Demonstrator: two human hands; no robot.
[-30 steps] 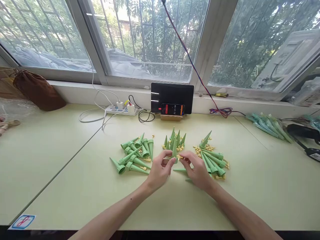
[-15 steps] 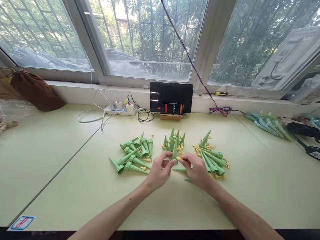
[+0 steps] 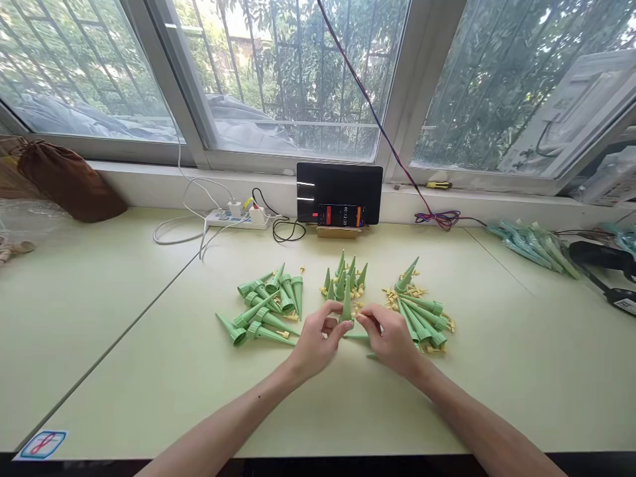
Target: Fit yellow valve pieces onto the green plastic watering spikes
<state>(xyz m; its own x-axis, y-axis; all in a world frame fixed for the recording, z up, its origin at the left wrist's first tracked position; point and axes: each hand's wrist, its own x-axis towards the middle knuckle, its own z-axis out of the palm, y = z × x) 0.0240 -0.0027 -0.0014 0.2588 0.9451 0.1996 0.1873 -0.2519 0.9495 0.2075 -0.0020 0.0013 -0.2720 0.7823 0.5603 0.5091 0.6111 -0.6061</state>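
My left hand point(image 3: 318, 338) pinches the base of an upright green cone spike point(image 3: 346, 306) at the table's middle. My right hand point(image 3: 392, 338) is closed in a pinch against the same base, with a small yellow piece point(image 3: 358, 317) at its fingertips. Behind my hands stands a cluster of upright green spikes point(image 3: 345, 277) with yellow bits around it. A heap of green spikes point(image 3: 265, 305) lies to the left. Another heap of spikes with loose yellow pieces point(image 3: 420, 311) lies to the right, and one spike lies flat under my right hand.
A phone on a stand point(image 3: 342, 216) leans against a dark screen point(image 3: 340, 192) by the window sill. A power strip with cables point(image 3: 237, 216) lies at the back left, a brown bag point(image 3: 69, 179) far left. Bagged teal spikes point(image 3: 534, 242) and a black tool point(image 3: 603, 262) lie far right.
My hands have stayed together on the upright spike. The right fingers with the yellow piece have closed in on its base. The view has shifted slightly.
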